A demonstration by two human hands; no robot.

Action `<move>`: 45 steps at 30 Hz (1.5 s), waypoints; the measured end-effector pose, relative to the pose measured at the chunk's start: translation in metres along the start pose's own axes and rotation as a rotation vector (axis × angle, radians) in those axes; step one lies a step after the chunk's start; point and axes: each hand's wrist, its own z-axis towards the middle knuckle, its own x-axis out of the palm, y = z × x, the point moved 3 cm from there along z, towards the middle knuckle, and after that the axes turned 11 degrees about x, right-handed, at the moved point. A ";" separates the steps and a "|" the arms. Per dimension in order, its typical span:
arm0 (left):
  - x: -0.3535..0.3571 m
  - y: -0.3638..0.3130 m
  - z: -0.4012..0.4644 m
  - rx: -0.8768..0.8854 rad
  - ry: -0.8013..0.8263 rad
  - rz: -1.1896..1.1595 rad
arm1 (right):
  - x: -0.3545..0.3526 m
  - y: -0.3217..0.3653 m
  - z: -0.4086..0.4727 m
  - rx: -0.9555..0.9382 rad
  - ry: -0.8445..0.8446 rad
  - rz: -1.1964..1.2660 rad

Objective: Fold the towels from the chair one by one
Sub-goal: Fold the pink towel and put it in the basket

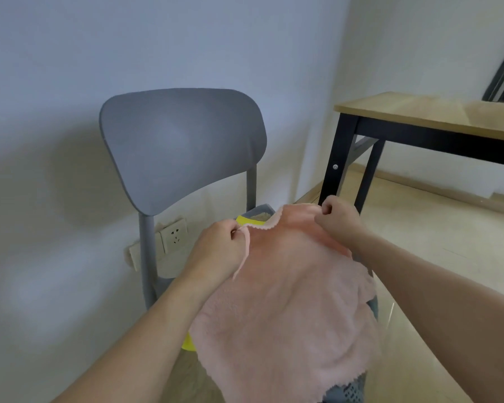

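A fluffy pink towel (285,315) is spread out over the seat of a grey chair (184,146), hanging toward me. My left hand (216,251) pinches its far left corner, where a thin pink loop dangles. At the far right corner, my right hand (338,219) grips the towel's top edge with curled fingers. Beneath the pink towel a yellow towel (243,219) peeks out at the back and at the lower left, with a beige one beside it. The chair seat is almost fully hidden by the cloth.
A wooden table with black legs (437,117) stands to the right of the chair. A wall socket (173,235) sits low on the wall behind the chair. A grey perforated basket (349,391) shows under the towel's lower edge. Pale floor lies to the right.
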 end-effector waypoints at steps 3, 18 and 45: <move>-0.023 -0.034 -0.013 0.008 -0.049 -0.249 | -0.035 0.027 -0.041 -0.076 -0.009 0.052; -0.094 -0.142 -0.165 0.178 0.146 -0.709 | -0.103 0.038 -0.286 -0.015 0.255 0.377; -0.074 -0.124 -0.175 0.304 0.008 -0.376 | -0.097 0.022 -0.307 -0.168 0.257 0.694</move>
